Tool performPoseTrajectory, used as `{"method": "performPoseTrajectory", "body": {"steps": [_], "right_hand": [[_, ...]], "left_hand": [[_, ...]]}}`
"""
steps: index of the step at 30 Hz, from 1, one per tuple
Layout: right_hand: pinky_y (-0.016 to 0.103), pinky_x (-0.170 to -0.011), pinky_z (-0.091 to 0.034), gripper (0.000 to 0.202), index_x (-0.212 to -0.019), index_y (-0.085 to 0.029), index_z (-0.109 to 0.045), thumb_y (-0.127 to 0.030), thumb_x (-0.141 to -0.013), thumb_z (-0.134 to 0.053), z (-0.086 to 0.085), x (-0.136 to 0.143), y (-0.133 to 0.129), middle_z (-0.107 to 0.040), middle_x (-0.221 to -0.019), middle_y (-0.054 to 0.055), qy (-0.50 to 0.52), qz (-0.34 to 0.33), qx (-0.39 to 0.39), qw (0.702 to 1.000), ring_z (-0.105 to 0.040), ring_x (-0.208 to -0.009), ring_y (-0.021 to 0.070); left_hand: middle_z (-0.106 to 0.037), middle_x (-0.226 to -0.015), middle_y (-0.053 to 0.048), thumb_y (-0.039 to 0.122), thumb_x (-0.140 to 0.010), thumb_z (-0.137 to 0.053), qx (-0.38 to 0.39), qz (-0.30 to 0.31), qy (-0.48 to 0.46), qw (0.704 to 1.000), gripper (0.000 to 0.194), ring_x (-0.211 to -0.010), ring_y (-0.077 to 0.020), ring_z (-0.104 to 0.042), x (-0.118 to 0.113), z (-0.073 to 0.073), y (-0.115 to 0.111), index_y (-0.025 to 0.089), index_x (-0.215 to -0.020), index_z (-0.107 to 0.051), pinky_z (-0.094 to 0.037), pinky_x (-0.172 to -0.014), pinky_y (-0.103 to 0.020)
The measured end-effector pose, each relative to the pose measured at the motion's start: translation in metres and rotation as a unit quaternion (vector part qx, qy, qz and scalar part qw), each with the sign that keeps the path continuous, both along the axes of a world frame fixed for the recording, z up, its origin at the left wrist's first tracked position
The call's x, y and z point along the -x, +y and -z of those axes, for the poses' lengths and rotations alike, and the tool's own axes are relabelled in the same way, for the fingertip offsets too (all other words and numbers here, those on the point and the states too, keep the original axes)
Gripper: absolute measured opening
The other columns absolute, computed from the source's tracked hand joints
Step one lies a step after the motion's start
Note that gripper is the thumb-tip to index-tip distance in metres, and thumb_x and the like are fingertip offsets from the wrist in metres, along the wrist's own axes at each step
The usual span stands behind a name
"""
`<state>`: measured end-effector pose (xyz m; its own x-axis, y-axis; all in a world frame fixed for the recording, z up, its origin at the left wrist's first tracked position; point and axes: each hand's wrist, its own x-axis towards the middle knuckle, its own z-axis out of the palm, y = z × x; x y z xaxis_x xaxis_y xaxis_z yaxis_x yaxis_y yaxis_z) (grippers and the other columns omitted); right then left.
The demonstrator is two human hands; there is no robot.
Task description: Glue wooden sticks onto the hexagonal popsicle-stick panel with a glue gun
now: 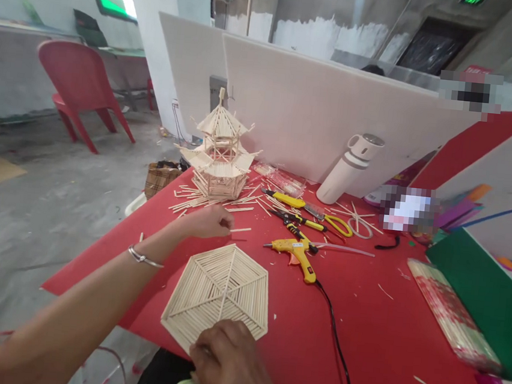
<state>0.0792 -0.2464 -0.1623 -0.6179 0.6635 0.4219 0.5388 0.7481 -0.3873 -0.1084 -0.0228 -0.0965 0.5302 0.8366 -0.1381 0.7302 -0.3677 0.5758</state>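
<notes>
A flat hexagonal panel of thin wooden sticks [210, 290] lies at the near edge of the red table, with spokes crossing at its middle. My right hand [233, 359] grips its near edge, fingers curled over the rim. Beyond the panel, my left hand [212, 221] is closed, and a short wooden stick [241, 230] juts from its fingertips. Loose sticks [200, 202] are scattered past that hand, around the base of a tiered stick pagoda [223, 158]. To the right of the panel rests a yellow glue gun [298, 253] with a glue stick in its back.
Yellow-handled pliers [298, 220], a yellow utility knife [285, 199] and scissors [337, 224] lie behind the glue gun. Its black cord [337, 332] runs to the front edge. A white bottle [348, 171] stands by white boards [318, 107]. At right is a bag of sticks [452, 313].
</notes>
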Motion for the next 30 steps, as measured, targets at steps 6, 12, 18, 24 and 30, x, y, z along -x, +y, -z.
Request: {"method": "performPoseTrajectory", "body": {"steps": [6,12,18,24,30], "right_hand": [[0.032,-0.076,-0.042,0.013,-0.097,-0.019,-0.063,-0.011,-0.087,-0.060,-0.009,-0.009,-0.004,-0.066,-0.093,0.001,0.020,-0.003,0.016,1.000,-0.055,-0.087,0.0165],[0.034,-0.079,-0.043,0.021,-0.101,-0.017,-0.065,-0.007,-0.089,-0.050,-0.029,-0.014,0.003,-0.066,-0.093,0.004,0.044,-0.034,0.021,0.998,-0.054,-0.089,0.0179],[0.035,-0.074,-0.040,0.022,-0.100,-0.020,-0.064,-0.008,-0.088,-0.050,-0.056,-0.025,0.011,-0.067,-0.093,0.004,0.056,-0.003,0.031,0.998,-0.056,-0.086,0.0181],[0.034,-0.074,-0.041,0.025,-0.103,-0.018,-0.064,-0.004,-0.088,-0.049,-0.068,-0.037,0.013,-0.065,-0.094,0.005,0.068,0.022,0.016,0.997,-0.055,-0.087,0.0182],[0.034,-0.077,-0.039,0.028,-0.105,-0.017,-0.065,-0.004,-0.093,-0.043,-0.058,-0.053,0.012,-0.065,-0.094,0.005,0.049,0.012,0.000,0.999,-0.053,-0.089,0.0180]], "left_hand": [[-0.071,-0.075,-0.003,0.027,-0.077,-0.054,0.062,-0.049,0.046,0.996,0.011,-0.069,-0.0178,-0.064,0.000,0.004,-0.019,0.020,-0.076,-0.064,-0.044,-0.062,-0.027],[-0.072,-0.081,-0.005,0.030,-0.075,-0.054,0.230,-0.139,0.019,0.963,0.010,-0.066,-0.0195,-0.067,0.010,-0.009,-0.037,0.020,-0.078,-0.056,-0.048,-0.053,-0.026],[-0.073,-0.078,-0.005,0.031,-0.074,-0.054,0.213,-0.164,0.010,0.963,0.010,-0.068,-0.0198,-0.068,0.036,0.003,-0.037,0.021,-0.076,-0.054,-0.047,-0.054,-0.025],[-0.074,-0.079,-0.005,0.032,-0.072,-0.057,0.201,-0.179,-0.012,0.963,0.014,-0.072,-0.0213,-0.071,0.052,0.008,-0.037,0.020,-0.079,-0.057,-0.048,-0.056,-0.025],[-0.071,-0.070,-0.005,0.034,-0.072,-0.059,0.241,-0.197,-0.046,0.949,0.016,-0.067,-0.0211,-0.070,0.052,0.008,-0.044,0.019,-0.075,-0.054,-0.048,-0.054,-0.026]]}}
